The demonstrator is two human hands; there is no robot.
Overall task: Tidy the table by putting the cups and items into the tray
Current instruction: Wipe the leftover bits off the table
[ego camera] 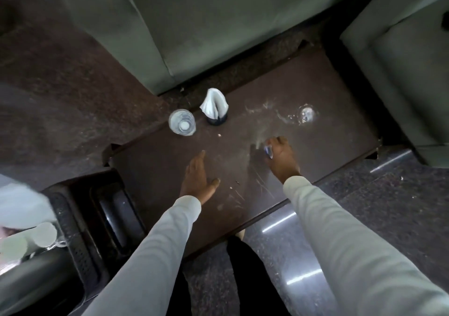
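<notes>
A clear plastic cup (182, 122) stands at the far left corner of the dark brown table (328, 111). Beside it a dark holder with white napkins (215, 107) stands upright. My left hand (199, 179) lies flat and open on the table, holding nothing. My right hand (279, 156) is closed around a small bluish-white object (268, 150) just above the tabletop; what it is cannot be told. A dark tray (80, 218) sits low at the left, with pale cups (36, 238) at its near left edge, blurred.
A wet ring and spilled drops (306, 115) mark the table's far right part, with crumbs and streaks near my hands. Grey-green sofa seats (184, 23) stand behind and to the right (401, 72). The shiny stone floor (364, 230) lies below.
</notes>
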